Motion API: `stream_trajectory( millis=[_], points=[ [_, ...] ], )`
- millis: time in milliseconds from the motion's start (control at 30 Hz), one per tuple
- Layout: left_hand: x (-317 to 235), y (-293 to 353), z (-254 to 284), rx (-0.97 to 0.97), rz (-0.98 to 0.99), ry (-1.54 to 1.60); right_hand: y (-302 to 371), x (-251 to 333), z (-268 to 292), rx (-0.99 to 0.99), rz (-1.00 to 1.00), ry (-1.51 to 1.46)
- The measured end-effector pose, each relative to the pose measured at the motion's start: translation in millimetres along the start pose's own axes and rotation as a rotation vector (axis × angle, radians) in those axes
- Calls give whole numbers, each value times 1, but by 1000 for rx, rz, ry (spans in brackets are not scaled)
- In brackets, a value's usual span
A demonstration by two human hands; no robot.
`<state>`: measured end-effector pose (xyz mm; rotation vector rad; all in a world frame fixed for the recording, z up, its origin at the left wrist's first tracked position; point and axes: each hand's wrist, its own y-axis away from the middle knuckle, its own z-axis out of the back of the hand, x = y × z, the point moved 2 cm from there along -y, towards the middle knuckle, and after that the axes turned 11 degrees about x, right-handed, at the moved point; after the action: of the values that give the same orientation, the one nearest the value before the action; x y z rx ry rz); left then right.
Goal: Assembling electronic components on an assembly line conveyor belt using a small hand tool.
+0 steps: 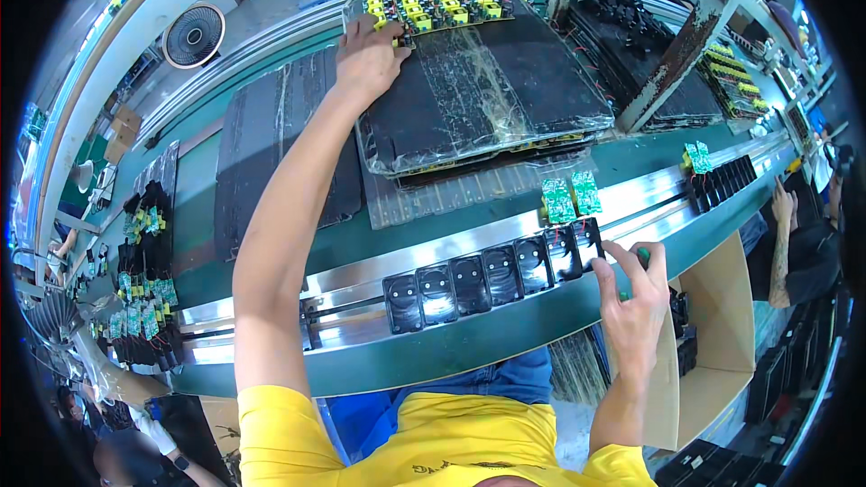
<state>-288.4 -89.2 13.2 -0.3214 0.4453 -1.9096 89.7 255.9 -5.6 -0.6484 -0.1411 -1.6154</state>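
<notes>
My left hand (368, 61) reaches to the far side of the bench, fingers closed on a circuit board (404, 40) at the near left edge of a group of boards with yellow parts (451, 4). Those boards lie on a stack of black sheets (487, 81) patched with clear tape. My right hand (634, 302) is beside the right end of a row of black plastic housings (469, 287) on a metal rail. Its fingers curl around a small green thing, mostly hidden. Two green circuit boards (572, 198) stand at the housings on that end.
Farther right on the rail (640, 198) is another black housing row (722, 185) with a green board. Assembled units pile up at left (144, 316). A rusty post (677, 63) rises at the right. An open carton (717, 334) stands below the bench edge, near a co-worker's arm (781, 243).
</notes>
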Motion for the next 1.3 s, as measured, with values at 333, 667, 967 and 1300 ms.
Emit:
stream_trajectory(
  millis=[333,667,967,1300],
  points=[
    [-82,113,87,452,-119,818,-9,41,11,36,136,-343],
    [-147,221,180,370,-321,1024,-34,92,-13,295,481,-709],
    [-138,243,181,577,-292,1301,-18,108,-23,241,618,-866],
    [-149,268,189,253,-129,954,1,121,-36,361,147,-1244]
  ],
)
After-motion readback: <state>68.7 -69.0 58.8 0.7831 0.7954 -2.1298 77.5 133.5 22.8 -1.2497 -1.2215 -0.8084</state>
